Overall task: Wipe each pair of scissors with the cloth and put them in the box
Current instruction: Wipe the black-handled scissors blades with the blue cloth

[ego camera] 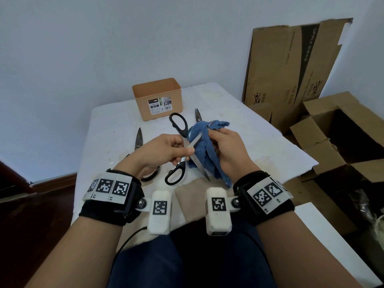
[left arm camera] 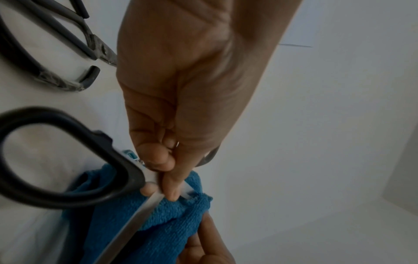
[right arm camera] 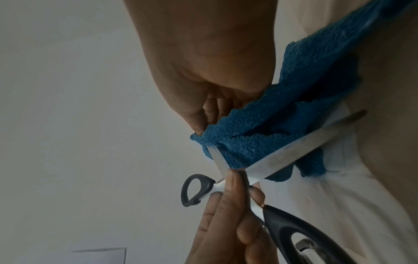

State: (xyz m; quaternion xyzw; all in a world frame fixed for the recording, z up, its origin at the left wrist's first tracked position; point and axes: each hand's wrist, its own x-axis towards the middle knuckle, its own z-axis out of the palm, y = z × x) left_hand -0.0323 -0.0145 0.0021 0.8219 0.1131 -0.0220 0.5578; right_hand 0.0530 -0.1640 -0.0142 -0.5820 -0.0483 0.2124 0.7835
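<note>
White-covered tabletop (ego camera: 270,142); box (ego camera: 158,98) at far edge looked empty. Left hand (ego camera: 164,150) pinched open black-handled scissors (ego camera: 177,123) at pivot; right hand (ego camera: 228,150) gripped cloth (ego camera: 204,150) against blade. Two pairs (ego camera: 138,138) (ego camera: 197,114) lay unwiped, apparently.

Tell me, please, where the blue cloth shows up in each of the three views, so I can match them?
Head: blue cloth right of centre, bunched in the right hand.
Left wrist: bottom centre, under the fingertips.
Right wrist: upper right, running diagonally.
Shared landmark: the open black-handled scissors, one blade lying across the cloth.
</note>
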